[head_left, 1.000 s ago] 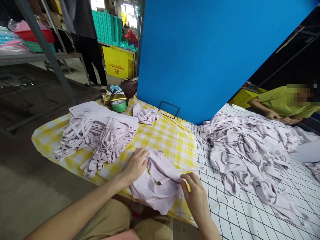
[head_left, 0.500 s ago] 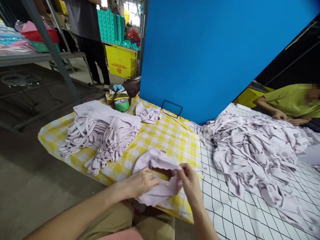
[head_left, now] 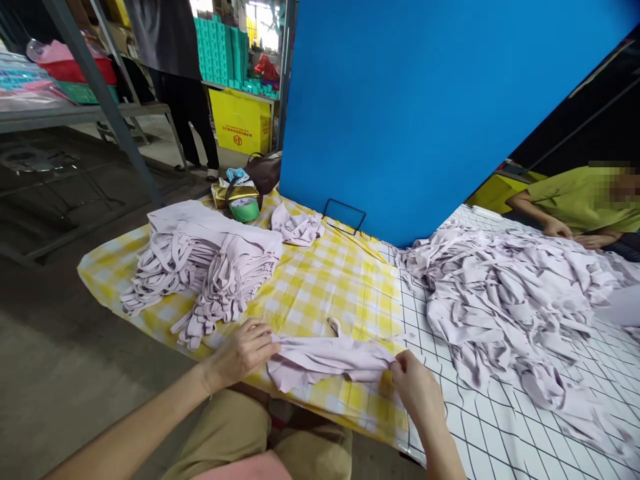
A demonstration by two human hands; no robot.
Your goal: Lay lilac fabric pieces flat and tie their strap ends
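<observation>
A pale lilac cloth piece [head_left: 333,360] is stretched between my two hands over the front edge of the yellow checked tablecloth [head_left: 345,287]. My left hand [head_left: 250,350] has its fingers closed on the cloth's left end. The right end is pinched in my right hand [head_left: 413,373]. A thin strip of the cloth sticks up behind its middle. To the left lies a neat stack of similar lilac pieces [head_left: 215,233] with straps hanging forward. One crumpled lilac piece [head_left: 297,225] rests farther back.
A large lilac cloth heap [head_left: 510,287] covers much of the white grid-patterned surface [head_left: 460,427] at right. Behind stands a blue panel [head_left: 390,113] with a black wire frame [head_left: 345,213] at its foot. Green tape [head_left: 244,209] lies at back left. Two people are nearby.
My hands have moved apart, the left one leftward and the right one rightward. The cloth, an open loop before, is now pulled out long and flat between them.
</observation>
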